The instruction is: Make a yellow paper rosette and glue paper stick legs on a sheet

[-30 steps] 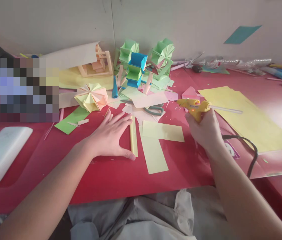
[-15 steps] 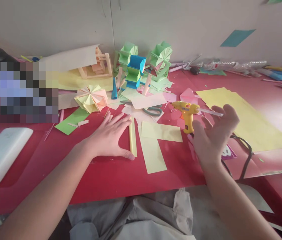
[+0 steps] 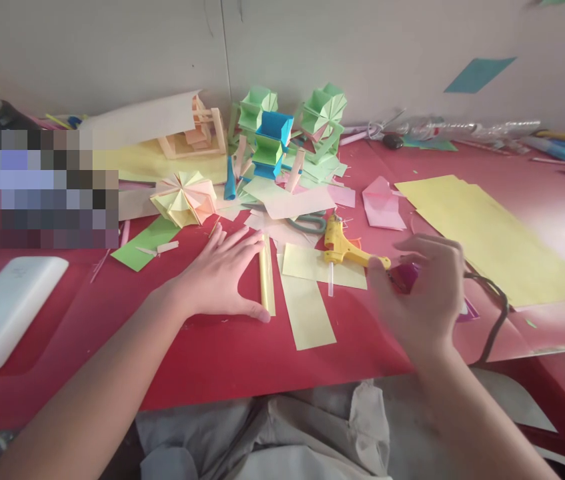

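My left hand (image 3: 222,277) lies palm down on the table with fingers spread. Under its fingertips and thumb, it touches the edge of a rolled yellow paper tube (image 3: 264,280) on a narrow strip. My right hand (image 3: 419,287) is curled at the handle end of a yellow hot glue gun (image 3: 345,248), thumb against the handle; part of the grip is hidden. The gun's nozzle points away from me, and a clear glue stick (image 3: 331,283) sticks out of its back towards me. Beneath the gun, a pale yellow paper strip (image 3: 305,261) overlaps another strip (image 3: 308,317).
Folded green paper wheels (image 3: 325,110), a blue-green one (image 3: 267,152) and a cream one (image 3: 185,199) stand behind. Scissors (image 3: 309,222) lie among scraps. Yellow sheets (image 3: 497,240) are at right, beside the dark cord (image 3: 497,327). A white power bank (image 3: 12,313) is at left.
The glue gun has turned and shifted left over the paper strips, its nozzle now pointing away and its stick towards me. My right hand's fingers have curled in. My left hand stays put.
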Demonstrator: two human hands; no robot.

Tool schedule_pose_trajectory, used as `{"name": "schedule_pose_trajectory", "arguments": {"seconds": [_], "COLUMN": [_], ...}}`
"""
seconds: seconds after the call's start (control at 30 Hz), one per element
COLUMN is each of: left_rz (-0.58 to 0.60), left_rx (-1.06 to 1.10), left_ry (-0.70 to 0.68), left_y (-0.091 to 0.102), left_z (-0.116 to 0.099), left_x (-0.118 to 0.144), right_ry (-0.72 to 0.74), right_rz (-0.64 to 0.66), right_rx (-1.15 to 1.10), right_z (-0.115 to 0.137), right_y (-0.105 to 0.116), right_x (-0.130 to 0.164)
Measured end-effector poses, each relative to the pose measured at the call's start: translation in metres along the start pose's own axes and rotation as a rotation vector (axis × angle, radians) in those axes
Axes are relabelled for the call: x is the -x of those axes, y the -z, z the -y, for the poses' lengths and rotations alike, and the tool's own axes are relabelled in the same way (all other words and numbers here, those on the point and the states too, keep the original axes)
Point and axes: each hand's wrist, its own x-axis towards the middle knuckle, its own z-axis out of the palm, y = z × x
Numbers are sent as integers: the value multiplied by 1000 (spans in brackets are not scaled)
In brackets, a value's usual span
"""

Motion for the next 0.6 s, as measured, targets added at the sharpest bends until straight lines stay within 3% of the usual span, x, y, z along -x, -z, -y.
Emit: {"name": "schedule_pose_trajectory", "arguments": {"seconds": [0.1, 0.2, 0.37, 0.43, 0.5, 0.6], "left_rz": [3, 4, 17, 22, 13, -4], "left_rx": [-8, -14, -14, -16, -19, -19], "left_ry": [8, 10, 27, 29, 24, 20], "left_y": [-1, -1, 0, -1, -2, -3], "left_z": [0, -1, -2, -2, -1, 0], "left_x": [0, -1, -1, -1, -1, -1], "right_ry": [26, 110, 337, 437, 515, 595], "right_rz": [94, 254, 868, 1051, 1119, 1105], "right_rx": [97, 12, -165, -190, -186, -141], "right_z": [2, 14, 41, 49, 54, 56], "right_y": [2, 3, -9, -18, -27, -39], "right_x": [-10, -24, -45, -48, -46, -37]}}
